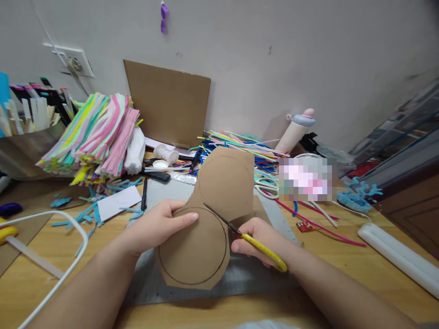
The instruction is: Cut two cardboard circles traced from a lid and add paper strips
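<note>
A brown cardboard piece (194, 246) with drawn circles is raised over a grey cutting mat (254, 278). My left hand (171, 224) grips its left side, thumb on top near the upper arc of the front circle and fingers hidden underneath. My right hand (259, 242) is closed on yellow-handled scissors (262, 251). Their dark blades lie across the cardboard at the narrow part between the two rounded sections; one blade shows on top. The far section carries a fainter circle. Another bit of cardboard (262, 212) lies behind on the mat.
Bundled pastel pipe cleaners (99, 137) stand at left, with loose ones (240, 141) behind. A cardboard sheet (168, 105) leans on the wall. White-handled scissors (267, 187), a bottle (295, 130) and a white power strip (398, 256) are at right. A white cable (84, 237) loops at left.
</note>
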Available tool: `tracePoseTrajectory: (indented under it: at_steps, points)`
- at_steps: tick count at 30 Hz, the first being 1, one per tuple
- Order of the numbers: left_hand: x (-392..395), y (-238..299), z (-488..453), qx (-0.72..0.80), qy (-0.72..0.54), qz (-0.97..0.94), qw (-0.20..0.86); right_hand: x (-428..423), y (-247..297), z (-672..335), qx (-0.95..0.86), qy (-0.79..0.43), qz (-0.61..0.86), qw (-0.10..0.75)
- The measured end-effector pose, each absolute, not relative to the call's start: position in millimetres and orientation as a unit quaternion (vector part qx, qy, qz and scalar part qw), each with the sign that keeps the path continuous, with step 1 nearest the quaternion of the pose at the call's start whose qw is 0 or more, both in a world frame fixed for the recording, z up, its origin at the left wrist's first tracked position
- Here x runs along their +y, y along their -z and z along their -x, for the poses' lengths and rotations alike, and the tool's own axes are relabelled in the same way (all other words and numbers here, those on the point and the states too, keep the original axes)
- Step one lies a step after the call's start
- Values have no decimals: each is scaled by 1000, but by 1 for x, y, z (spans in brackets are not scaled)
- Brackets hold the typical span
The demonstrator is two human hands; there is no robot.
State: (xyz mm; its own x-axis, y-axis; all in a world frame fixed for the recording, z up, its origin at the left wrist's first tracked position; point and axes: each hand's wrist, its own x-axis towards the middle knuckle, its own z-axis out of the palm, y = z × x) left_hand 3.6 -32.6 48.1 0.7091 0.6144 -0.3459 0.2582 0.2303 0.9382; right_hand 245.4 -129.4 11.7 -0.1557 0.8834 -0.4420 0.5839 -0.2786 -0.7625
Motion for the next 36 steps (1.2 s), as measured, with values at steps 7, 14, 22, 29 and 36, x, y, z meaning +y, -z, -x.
tracePoseTrajectory:
  at_steps: [7,14,22,29,36]
  points:
    - [-31,-48,-3,365,-127,-601,700,-128,-8,-247,-605,-488,605,172]
    - [-30,-43,-4,353,-114,-592,716,-130,-11,-249,-586,-563,553,183]
    - [-32,-39,-8,346,-107,-601,712,-131,-8,-244,-582,-562,558,184]
    - [-32,-39,-7,356,-120,-590,715,-130,-6,-241,-565,-546,582,210]
    - [-38,-38,-15,353,-95,-587,722,-131,-3,-241,-580,-560,556,203]
